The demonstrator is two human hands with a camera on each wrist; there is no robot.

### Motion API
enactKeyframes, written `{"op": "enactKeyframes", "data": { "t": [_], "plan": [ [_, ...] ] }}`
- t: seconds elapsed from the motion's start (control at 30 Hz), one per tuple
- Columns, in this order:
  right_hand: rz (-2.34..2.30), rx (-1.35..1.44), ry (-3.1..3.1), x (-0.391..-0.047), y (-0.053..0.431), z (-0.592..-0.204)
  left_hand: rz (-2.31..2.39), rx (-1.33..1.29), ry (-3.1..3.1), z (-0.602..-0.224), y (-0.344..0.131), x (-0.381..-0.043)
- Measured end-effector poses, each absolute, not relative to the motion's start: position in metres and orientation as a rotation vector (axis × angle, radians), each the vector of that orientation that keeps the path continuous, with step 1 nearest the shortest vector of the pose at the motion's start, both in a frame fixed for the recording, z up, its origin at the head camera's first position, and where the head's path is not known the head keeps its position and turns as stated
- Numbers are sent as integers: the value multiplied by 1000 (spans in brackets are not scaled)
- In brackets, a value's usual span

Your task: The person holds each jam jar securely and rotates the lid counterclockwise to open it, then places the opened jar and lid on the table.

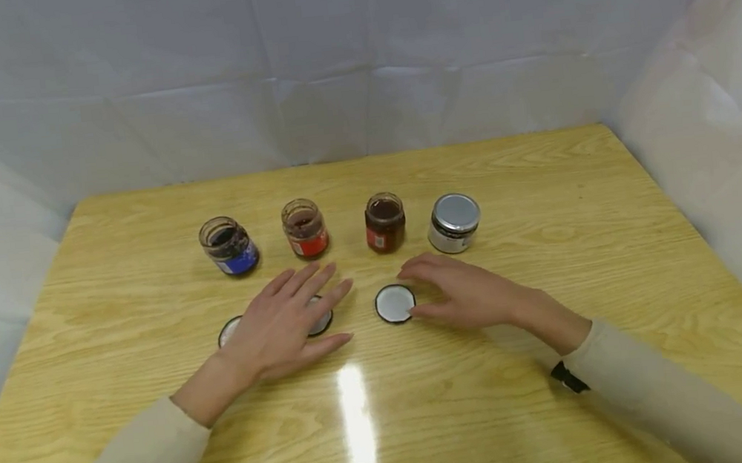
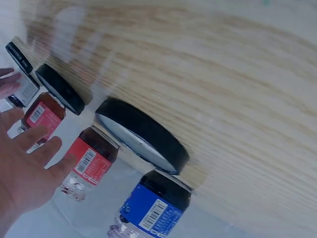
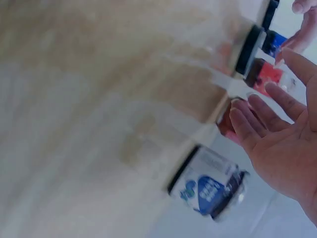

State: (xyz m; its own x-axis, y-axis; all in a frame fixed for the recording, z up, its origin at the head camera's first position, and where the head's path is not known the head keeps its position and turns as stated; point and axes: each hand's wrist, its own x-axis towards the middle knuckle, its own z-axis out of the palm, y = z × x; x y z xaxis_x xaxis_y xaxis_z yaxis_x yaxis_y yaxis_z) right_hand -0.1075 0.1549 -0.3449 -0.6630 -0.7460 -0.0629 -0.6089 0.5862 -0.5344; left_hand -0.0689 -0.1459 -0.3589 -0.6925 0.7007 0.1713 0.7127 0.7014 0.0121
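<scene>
My left hand (image 1: 279, 326) is spread palm down over two jar lids, with its fingers straight and nothing gripped. It partly hides the left lid (image 1: 226, 330) and the middle lid (image 1: 323, 319). In the left wrist view, the lids' dark rims show, including the nearest lid (image 2: 141, 131). My right hand (image 1: 464, 293) has its thumb and fingers apart at the right side of the third lid (image 1: 394, 304), which lies with its pale inside up. The thumb tip is right at that lid's rim. In the right wrist view, the fingers (image 3: 267, 111) are loosely extended.
Behind the lids stand an uncapped jar with a blue label (image 1: 237, 259), an uncapped red-label jar (image 1: 308, 243) and a dark red jar (image 1: 386, 234), also uncapped. At the right, a white-label jar (image 1: 454, 231) wears its silver lid. White sheeting (image 1: 333, 116) borders the wooden table (image 1: 540, 178).
</scene>
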Motion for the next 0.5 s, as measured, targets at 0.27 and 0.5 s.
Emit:
{"op": "enactKeyframes", "data": {
  "t": [0.27,0.5],
  "plan": [
    [-663,-1192,2581,-105,174,-318,-124,-1169,-2628,-347,-137,-72],
    [-634,-1330,2674,-115,195,-303,-147,-1174,-2550,-334,-131,-78]
  ]
}}
